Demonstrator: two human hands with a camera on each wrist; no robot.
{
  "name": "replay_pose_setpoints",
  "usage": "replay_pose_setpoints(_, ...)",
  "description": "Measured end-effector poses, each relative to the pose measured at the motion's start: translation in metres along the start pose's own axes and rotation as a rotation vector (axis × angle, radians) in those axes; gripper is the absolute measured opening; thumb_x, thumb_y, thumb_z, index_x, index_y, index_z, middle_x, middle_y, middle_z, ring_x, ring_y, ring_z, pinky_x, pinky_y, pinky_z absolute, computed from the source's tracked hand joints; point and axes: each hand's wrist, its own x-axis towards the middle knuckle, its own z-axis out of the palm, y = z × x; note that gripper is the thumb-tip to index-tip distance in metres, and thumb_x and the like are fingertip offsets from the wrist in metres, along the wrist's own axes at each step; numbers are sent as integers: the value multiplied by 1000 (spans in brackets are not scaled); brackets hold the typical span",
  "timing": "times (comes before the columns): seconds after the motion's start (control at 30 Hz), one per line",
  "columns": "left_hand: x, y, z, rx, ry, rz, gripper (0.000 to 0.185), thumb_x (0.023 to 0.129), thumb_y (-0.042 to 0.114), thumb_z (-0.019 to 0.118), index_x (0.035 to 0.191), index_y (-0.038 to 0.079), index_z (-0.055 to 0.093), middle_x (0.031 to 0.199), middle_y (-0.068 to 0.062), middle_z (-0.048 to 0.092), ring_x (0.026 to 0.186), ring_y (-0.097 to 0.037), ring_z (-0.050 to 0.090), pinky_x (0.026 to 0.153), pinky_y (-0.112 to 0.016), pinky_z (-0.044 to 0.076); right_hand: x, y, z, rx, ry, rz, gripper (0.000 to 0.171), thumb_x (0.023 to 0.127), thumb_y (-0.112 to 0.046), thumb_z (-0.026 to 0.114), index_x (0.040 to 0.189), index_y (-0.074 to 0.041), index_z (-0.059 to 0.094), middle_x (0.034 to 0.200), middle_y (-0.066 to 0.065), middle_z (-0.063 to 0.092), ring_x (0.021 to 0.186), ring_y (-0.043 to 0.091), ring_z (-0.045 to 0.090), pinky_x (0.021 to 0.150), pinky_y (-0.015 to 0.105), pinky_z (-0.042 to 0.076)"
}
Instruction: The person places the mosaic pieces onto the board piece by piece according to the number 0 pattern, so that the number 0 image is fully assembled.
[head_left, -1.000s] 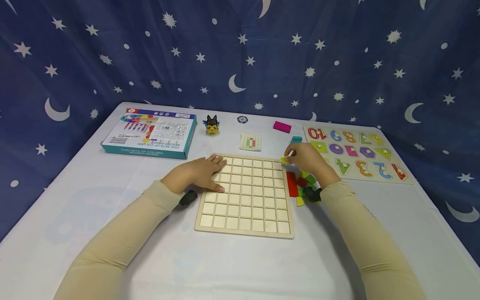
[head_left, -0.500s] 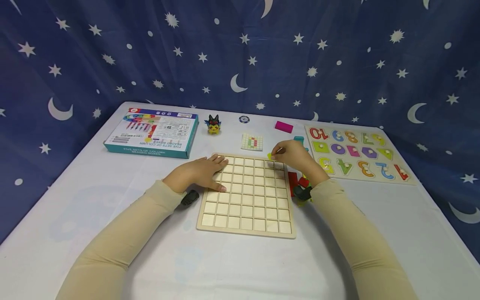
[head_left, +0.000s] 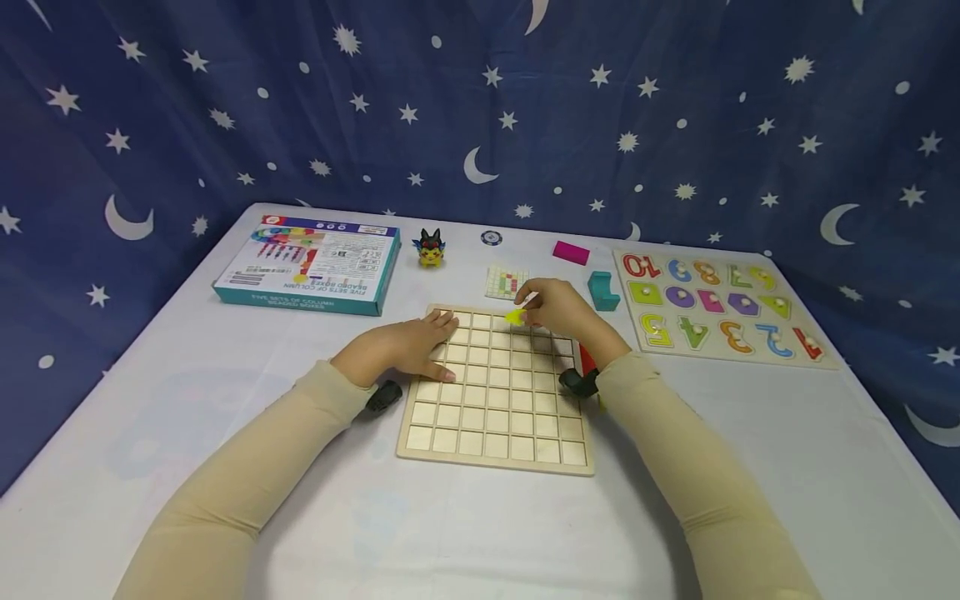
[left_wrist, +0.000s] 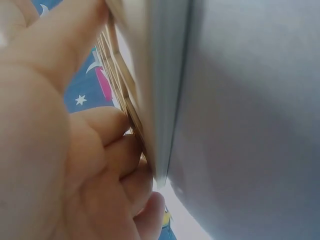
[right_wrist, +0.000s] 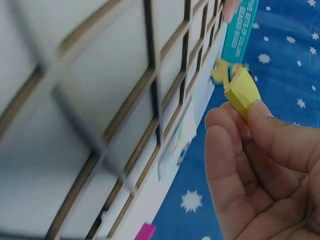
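White table (head_left: 187,400) in front of me. On it: wooden grid board (head_left: 495,387), teal bead box (head_left: 311,265), small yellow figure (head_left: 431,248), poker chip (head_left: 491,238), pattern card (head_left: 504,282), pink block (head_left: 571,252), teal block (head_left: 602,291), number puzzle (head_left: 720,308).

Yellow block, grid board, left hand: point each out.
yellow block (right_wrist: 242,90), right wrist view, its flat face above the fingertips.
grid board (head_left: 495,408), head view, mid lattice.
left hand (head_left: 397,346), head view, back of hand.

Small yellow block (head_left: 515,317): pinched in right hand (head_left: 558,310) fingertips, held above far row of grid board (head_left: 495,387). Board: pale wood, square cells, flat, left hand (head_left: 401,346) resting on near-left part.
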Motion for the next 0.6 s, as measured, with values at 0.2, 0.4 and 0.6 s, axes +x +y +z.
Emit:
replay_pose_setpoints(0.2,-1,1,1,-32,7,4,93,85,46,60,147,-1,9,153,-19,4,142,-33,0,115,-45,10,11,-13,14,-65,-61,-6,13,86,-8,63,98,-5,66,98,11,67,84,20,64,67,26,53)
replay_pose_setpoints(0.4,-1,1,2,-30,15,16,92,85,46,60,146,-2,11,153,-19,5,142,-33,2,115,-44,11,19,-26,25,-116,-138,-18,11,86,-9,64,96,-6,66,92,9,69,73,16,65,68,27,53)
replay_pose_setpoints(0.6,-2,1,2,-30,24,18,91,85,46,59,146,-3,12,153,-19,6,142,-33,4,115,-44,11,23,-29,28,-171,-181,-50,10,85,-6,64,94,-5,68,87,7,68,69,14,62,68,26,51)
